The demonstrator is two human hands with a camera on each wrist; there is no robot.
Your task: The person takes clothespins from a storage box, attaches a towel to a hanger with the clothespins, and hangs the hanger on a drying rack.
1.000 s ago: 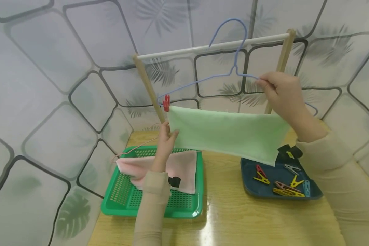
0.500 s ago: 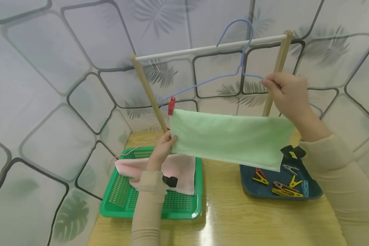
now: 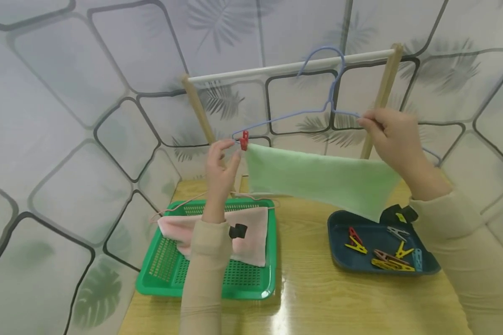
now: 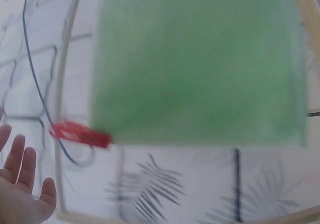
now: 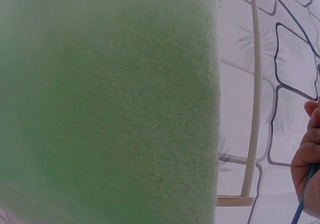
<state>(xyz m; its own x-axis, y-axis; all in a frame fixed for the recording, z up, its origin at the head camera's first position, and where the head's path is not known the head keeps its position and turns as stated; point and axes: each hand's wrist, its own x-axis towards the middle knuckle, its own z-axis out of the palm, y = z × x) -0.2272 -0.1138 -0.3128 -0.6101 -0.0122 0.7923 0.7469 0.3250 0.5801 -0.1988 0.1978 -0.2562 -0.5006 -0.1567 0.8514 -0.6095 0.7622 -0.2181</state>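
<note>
The head view looked forward and steeply down from above the near side of the worktop (image 3: 306, 288), far enough off to frame its back edge. The left wrist view, turned sideways, faced the leaf-patterned wall (image 3: 276, 28) past the left hand (image 3: 220, 174). The right wrist view, also sideways, was so close that the mint-green cloth (image 3: 318, 177) filled its left part. All three shared the cloth, blue hanger (image 3: 329, 103) and white rod (image 3: 260, 70).

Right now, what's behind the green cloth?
The right-hand wooden post and patterned wall run behind the green cloth. It covers the post's lower part; anything else there can't be seen.
</note>
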